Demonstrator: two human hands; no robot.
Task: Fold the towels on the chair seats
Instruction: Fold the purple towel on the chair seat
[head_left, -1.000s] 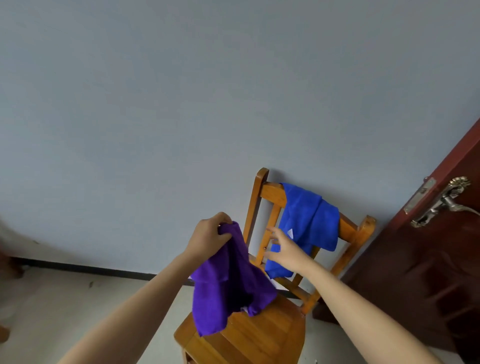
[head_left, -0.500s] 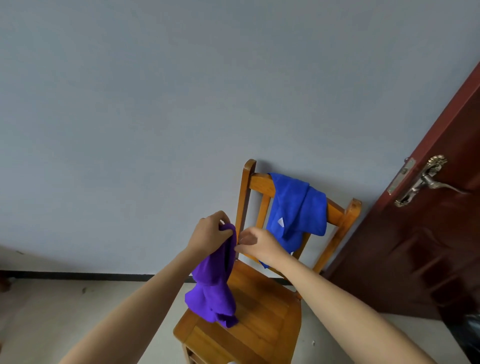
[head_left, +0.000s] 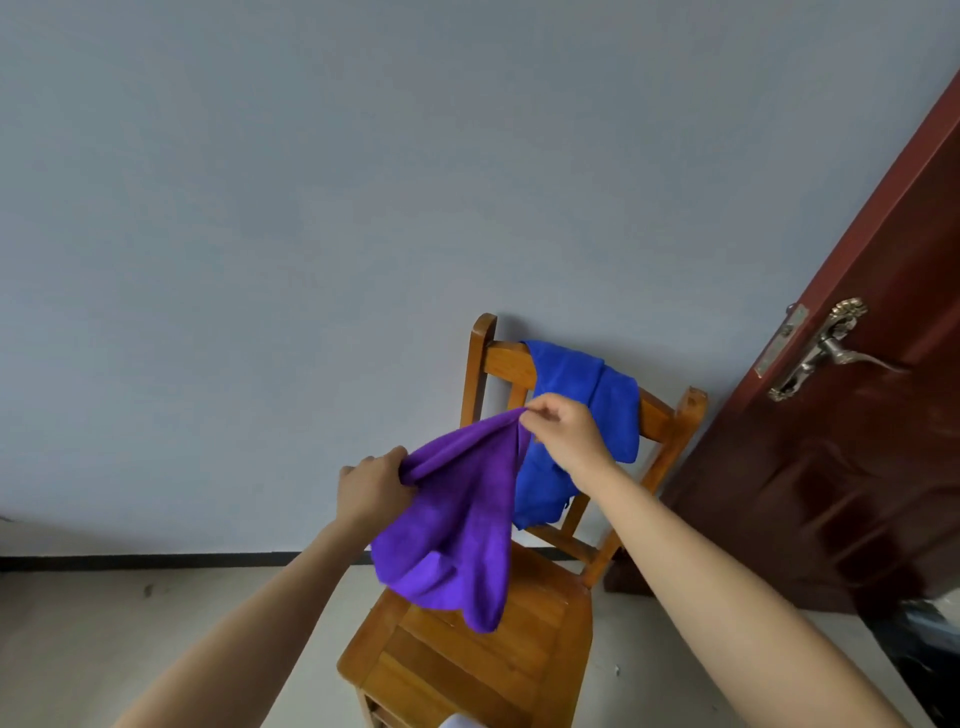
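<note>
A purple towel (head_left: 457, 525) hangs in the air above the seat of a wooden chair (head_left: 483, 670). My left hand (head_left: 371, 491) grips its left upper edge. My right hand (head_left: 563, 431) pinches its right upper corner, higher and further right. The cloth is stretched between both hands and sags in loose folds, its lowest tip just over the seat. A blue towel (head_left: 582, 395) is draped over the top rail of the chair's back, partly hidden behind my right hand and the purple towel.
A dark red door (head_left: 857, 452) with a metal handle (head_left: 826, 348) stands open at the right, close to the chair. A plain grey-blue wall fills the background. Pale floor lies to the left of the chair.
My right hand has taken hold of the purple towel's corner and moved up and right. The two hands have drawn apart, spreading the bunched cloth open.
</note>
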